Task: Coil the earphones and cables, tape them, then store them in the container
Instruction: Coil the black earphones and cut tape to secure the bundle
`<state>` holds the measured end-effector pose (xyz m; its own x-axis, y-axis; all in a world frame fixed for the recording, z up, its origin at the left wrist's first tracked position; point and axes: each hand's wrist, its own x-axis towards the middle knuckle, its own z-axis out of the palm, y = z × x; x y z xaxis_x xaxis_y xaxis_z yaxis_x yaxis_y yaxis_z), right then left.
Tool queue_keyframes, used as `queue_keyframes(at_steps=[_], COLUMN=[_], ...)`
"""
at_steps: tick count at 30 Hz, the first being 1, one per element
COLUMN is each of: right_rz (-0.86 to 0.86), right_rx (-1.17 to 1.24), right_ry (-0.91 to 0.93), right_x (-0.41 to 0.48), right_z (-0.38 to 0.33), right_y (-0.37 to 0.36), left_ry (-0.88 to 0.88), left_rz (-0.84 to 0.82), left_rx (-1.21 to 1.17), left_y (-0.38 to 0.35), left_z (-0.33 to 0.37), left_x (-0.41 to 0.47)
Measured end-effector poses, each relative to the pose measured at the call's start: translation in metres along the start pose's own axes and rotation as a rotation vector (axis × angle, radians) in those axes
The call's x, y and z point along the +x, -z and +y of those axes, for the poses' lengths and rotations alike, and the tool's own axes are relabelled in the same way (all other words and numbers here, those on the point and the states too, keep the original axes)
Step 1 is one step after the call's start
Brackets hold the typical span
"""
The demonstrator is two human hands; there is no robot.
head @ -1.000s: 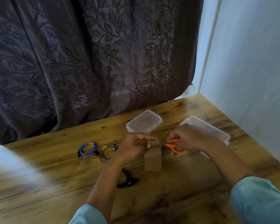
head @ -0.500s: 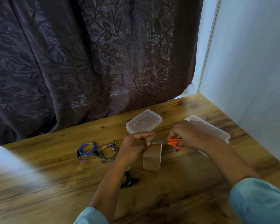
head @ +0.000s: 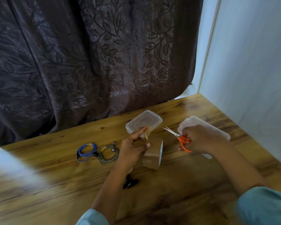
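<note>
A: Status? Our left hand [head: 133,146] pinches a tape strip [head: 148,131]; right hand [head: 199,138] grips the scissors [head: 179,138].

B: The black cable [head: 130,182] lies on the surface [head: 177,184] beneath our left forearm. We judge it light and springy: pinch across all loops.

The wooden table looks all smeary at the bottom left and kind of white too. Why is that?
In the head view, the wooden table is blurred along its near-left part, while the coiled blue cable and coiled grey earphones stay fairly sharp. The pale patch there looks like glare from bright light. The straight wall edge bows slightly, consistent with wide-angle distortion.
</note>
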<state>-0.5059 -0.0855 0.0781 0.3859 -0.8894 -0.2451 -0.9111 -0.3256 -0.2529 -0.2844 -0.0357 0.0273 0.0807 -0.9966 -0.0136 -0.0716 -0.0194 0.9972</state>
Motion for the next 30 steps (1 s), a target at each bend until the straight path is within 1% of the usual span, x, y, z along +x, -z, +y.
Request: queue_keyframes(at_steps=[3,5,8,11,13,15,17,19,20,23,24,26,27,28,30], right_rz=[-0.068,-0.097,-0.112,-0.074,-0.099,-0.167,-0.228,-0.211,-0.162,0.079,0.114,0.049,0.000,-0.029,-0.015], right_rx=[0.017,0.078,0.115,0.189,0.191,0.200,0.165,0.156,0.242,0.653,0.809,1.121,1.206,1.198,1.133], right_ry=[-0.136,-0.216,-0.263,-0.315,-0.318,-0.294,-0.235,-0.205,-0.209,-0.184,-0.189,-0.221,-0.215,-0.157,-0.060], right_x=[0.001,0.004,0.009,0.011,0.014,0.018,0.022,0.027,0.027,0.018,0.014,0.003,-0.001,-0.003,-0.003], right_z=[-0.003,-0.009,-0.019,-0.026,-0.027,-0.025,-0.024,-0.023,-0.024,-0.035,-0.039,-0.048,-0.051,-0.054,-0.059], right_y=[-0.024,-0.044,-0.070,-0.080,-0.080,-0.075,-0.074,-0.075,-0.075,-0.065,-0.062,-0.056,-0.056,-0.059,-0.064], left_ry=[-0.022,-0.032,-0.045,-0.045,-0.040,-0.032,-0.033,-0.039,-0.042,-0.031,-0.032,-0.044,-0.048,-0.049,-0.051], left_rz=[0.015,0.012,0.004,0.011,0.013,0.007,0.010,0.025,0.035,0.073,0.093,0.137,0.151,0.159,0.168], left_rx=[0.079,0.139,0.147,0.148,0.149,0.146,0.145,0.139,0.138,0.140,0.144,0.153,0.151,0.151,0.157], left_y=[0.001,0.001,0.001,0.002,0.003,0.004,0.004,0.004,0.004,0.003,0.002,0.002,0.002,0.002,0.001], left_z=[-0.001,0.000,0.000,-0.001,-0.002,-0.003,-0.003,-0.005,-0.006,-0.009,-0.011,-0.012,-0.013,-0.013,-0.014], left_x=[0.002,0.003,0.003,0.001,0.000,0.000,0.000,0.000,0.000,0.001,0.001,0.001,0.001,0.000,0.000])
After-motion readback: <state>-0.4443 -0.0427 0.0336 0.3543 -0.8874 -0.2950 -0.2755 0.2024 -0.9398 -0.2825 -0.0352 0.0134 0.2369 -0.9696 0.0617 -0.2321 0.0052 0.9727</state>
